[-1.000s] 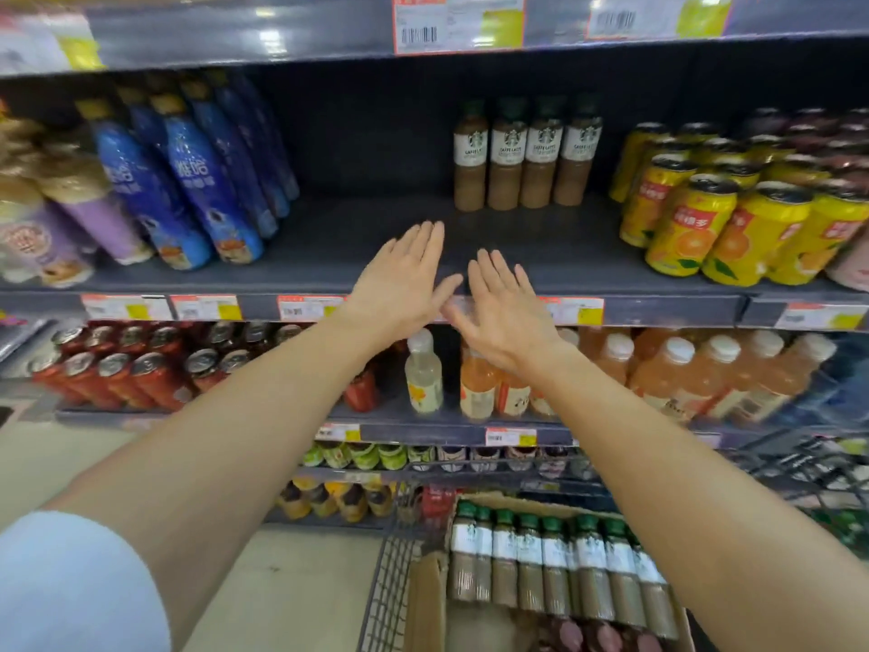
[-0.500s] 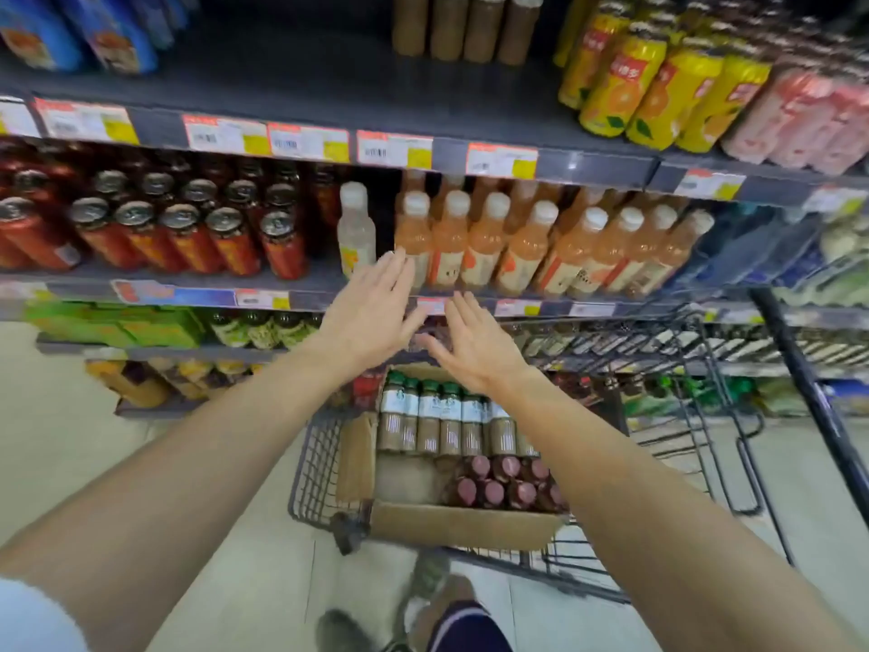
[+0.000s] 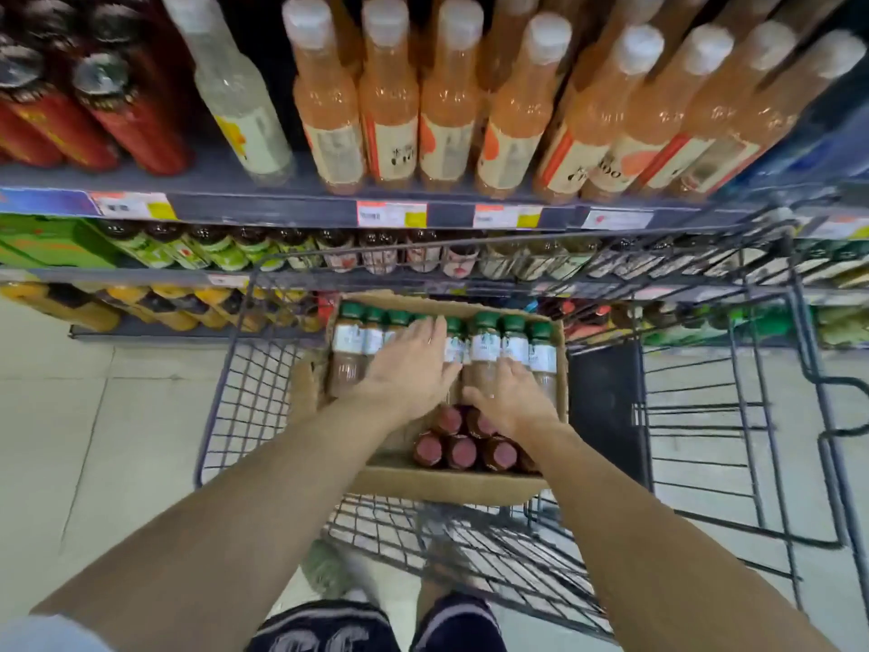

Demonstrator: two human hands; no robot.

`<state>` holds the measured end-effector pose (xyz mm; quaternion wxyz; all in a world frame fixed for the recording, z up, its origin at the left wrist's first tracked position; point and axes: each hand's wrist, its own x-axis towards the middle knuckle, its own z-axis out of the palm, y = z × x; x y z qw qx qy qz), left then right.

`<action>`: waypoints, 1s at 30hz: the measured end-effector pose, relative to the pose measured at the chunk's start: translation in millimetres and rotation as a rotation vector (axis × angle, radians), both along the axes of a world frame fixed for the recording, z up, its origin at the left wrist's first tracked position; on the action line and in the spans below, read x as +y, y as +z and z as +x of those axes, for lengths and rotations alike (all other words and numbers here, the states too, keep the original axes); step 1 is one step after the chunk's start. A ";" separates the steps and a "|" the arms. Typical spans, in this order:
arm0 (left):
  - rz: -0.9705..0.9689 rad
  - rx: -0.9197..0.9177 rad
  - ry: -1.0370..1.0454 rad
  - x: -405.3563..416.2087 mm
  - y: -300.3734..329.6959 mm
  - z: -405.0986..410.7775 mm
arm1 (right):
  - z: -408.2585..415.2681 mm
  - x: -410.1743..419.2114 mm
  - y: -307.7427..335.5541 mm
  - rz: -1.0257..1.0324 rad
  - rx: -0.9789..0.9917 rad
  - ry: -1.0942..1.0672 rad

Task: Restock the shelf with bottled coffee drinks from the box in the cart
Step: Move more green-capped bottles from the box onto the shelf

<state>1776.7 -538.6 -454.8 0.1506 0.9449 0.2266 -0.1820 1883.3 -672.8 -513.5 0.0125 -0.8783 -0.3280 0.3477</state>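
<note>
A cardboard box (image 3: 451, 484) sits in the wire cart (image 3: 225, 383). Along its far side stands a row of brown coffee bottles with green caps (image 3: 513, 346); red-capped bottles (image 3: 461, 451) fill the near side. My left hand (image 3: 414, 369) lies flat with straight fingers on the middle green-capped bottles. My right hand (image 3: 512, 400) sits on the bottles just to the right, thumb spread, fingertips hidden behind the bottles. The upper shelf with the coffee gap is out of view.
Orange drink bottles with white caps (image 3: 446, 110) and red cans (image 3: 117, 124) stand on the shelf above the cart. Lower shelves hold small bottles (image 3: 376, 256). The cart's right half is bare wire (image 3: 705, 416). Tiled floor lies to the left (image 3: 70, 440).
My view has tilted down from the shelf to the cart. Both hands dropped from in front of the shelves into the box and now touch the green-capped bottles.
</note>
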 end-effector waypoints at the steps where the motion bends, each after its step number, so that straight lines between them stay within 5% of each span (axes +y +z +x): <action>1: -0.039 0.036 0.010 -8.1 -18.4 6.4 | 8.7 -4.1 -16.0 -0.002 0.017 -0.032; 9: -0.283 0.174 0.251 -38.6 -105.3 47.7 | 57.4 -16.4 -92.1 0.005 0.025 -0.246; 18: -0.532 0.032 0.614 -26.1 -166.9 98.8 | 90.9 9.2 -123.6 -0.090 -0.021 -0.166; 30: -0.609 0.097 0.875 -8.7 -190.5 112.2 | 91.7 9.5 -133.0 0.028 0.352 -0.526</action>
